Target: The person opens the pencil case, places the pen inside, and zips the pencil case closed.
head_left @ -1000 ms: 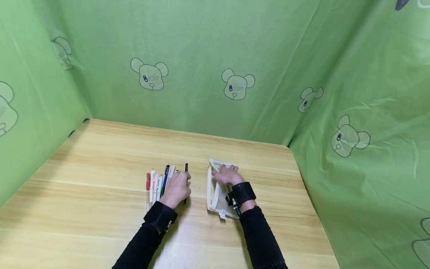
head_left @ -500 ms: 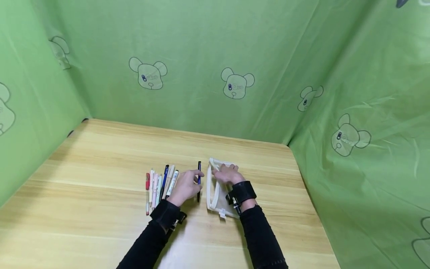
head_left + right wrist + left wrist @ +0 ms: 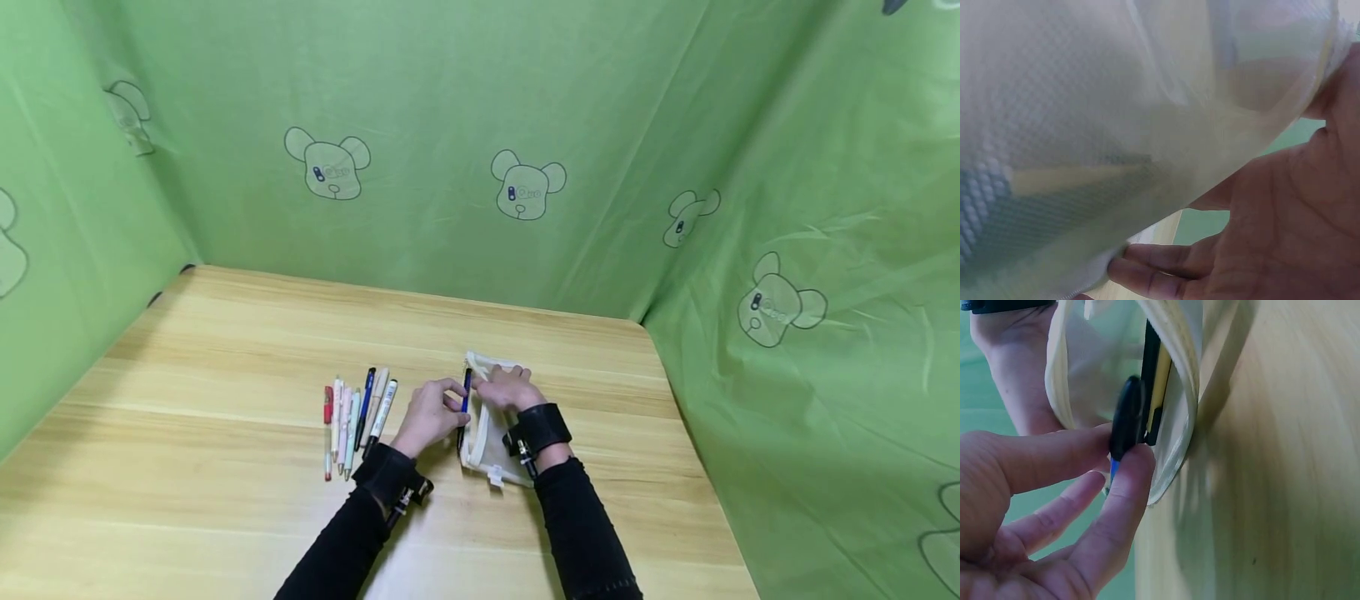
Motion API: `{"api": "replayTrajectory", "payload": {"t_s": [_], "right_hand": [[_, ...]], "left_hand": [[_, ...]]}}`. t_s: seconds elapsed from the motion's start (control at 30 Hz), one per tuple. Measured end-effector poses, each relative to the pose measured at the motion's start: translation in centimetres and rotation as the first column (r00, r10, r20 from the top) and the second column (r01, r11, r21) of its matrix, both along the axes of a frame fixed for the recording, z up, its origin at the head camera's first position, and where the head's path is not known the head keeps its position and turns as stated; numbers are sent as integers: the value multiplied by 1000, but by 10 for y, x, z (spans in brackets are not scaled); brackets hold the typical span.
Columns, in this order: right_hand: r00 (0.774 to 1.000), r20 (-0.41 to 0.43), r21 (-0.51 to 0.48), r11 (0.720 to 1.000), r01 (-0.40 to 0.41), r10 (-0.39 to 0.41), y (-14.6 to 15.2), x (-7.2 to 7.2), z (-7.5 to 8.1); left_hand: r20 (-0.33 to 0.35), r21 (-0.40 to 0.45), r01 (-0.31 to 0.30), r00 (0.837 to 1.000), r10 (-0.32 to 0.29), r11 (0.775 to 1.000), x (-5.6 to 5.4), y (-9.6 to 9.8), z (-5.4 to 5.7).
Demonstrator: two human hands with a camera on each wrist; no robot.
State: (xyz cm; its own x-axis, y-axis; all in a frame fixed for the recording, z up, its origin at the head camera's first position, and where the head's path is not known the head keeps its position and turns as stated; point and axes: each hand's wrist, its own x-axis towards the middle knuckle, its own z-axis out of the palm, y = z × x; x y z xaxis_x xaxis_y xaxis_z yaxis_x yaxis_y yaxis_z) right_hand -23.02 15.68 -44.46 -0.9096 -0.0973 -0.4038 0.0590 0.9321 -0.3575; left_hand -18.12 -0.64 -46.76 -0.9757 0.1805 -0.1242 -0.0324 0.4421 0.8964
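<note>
Between thumb and fingers my left hand (image 3: 429, 414) pinches a blue pen with black ends (image 3: 465, 400), along the left side of a white mesh pencil pouch (image 3: 495, 454). In the left wrist view the pen's black end (image 3: 1127, 415) overlaps the pouch's open, zipper-edged mouth (image 3: 1190, 387). Inside the pouch lies a black-and-yellow slim item (image 3: 1159, 381). My right hand (image 3: 512, 390) grips the pouch's far upper edge, with the mesh (image 3: 1072, 94) filling much of the right wrist view. Some of its fingers are hidden behind the pouch.
Left of the hands, several pens lie side by side on the wooden table (image 3: 225, 467): a red-capped pen (image 3: 327, 408), pastel pens, a dark blue pen (image 3: 366, 402) and a white marker (image 3: 384, 410). Green cloth (image 3: 420, 225) hangs around the table.
My left hand has carried the blue pen rightward from the row of pens to the pouch's mouth. My right hand stays on the pouch.
</note>
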Motion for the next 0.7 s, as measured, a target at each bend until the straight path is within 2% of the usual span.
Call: {"api": "replayTrajectory", "payload": {"t_s": [0.4,0.6,0.7], "right_hand": [[1000,-8,7,1000,6,-6,0,2,-1],[1000,-22,6,1000,-17,17,1,0,-1],[1000,-12,3,1000,-18,18,2,-1,-1]], "left_hand": [[45,55,7,999,-9,998,-6,12,-11],[21,99,3,1000,-5,995,-8,20,-15],[37,125,-6,999,2,992,-8,24,-18]]}}
